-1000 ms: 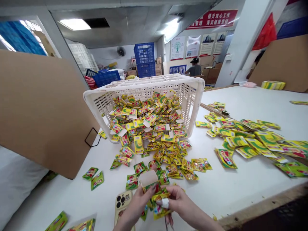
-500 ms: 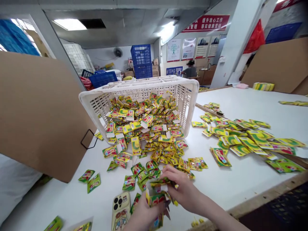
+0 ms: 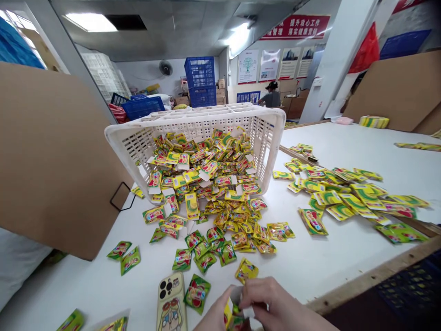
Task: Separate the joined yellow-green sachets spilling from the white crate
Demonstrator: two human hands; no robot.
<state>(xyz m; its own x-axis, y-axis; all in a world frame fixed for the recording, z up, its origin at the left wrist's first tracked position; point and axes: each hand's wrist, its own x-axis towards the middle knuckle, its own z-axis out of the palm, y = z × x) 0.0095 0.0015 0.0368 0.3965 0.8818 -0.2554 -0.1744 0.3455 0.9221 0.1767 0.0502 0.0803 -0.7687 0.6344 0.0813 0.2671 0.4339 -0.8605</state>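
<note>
At the bottom edge of the view my left hand and my right hand are closed together around a small yellow and red carton with packets in it. The carton is mostly hidden by my fingers. A phone in a cartoon case lies just left of my left hand, with a green packet beside it. One yellow packet lies just above my hands. Farther back a white plastic crate lies tipped on its side, spilling a pile of yellow and green packets onto the white table.
Flat yellow-green cartons are scattered on the right of the table. A large cardboard sheet leans at the left. Blue crates are stacked at the back, near a person in a cap. The table's wooden edge runs at right.
My hands have drawn back toward me, from over the loose packets to the bottom edge of the view, still closed on the small carton. The view has shifted slightly.
</note>
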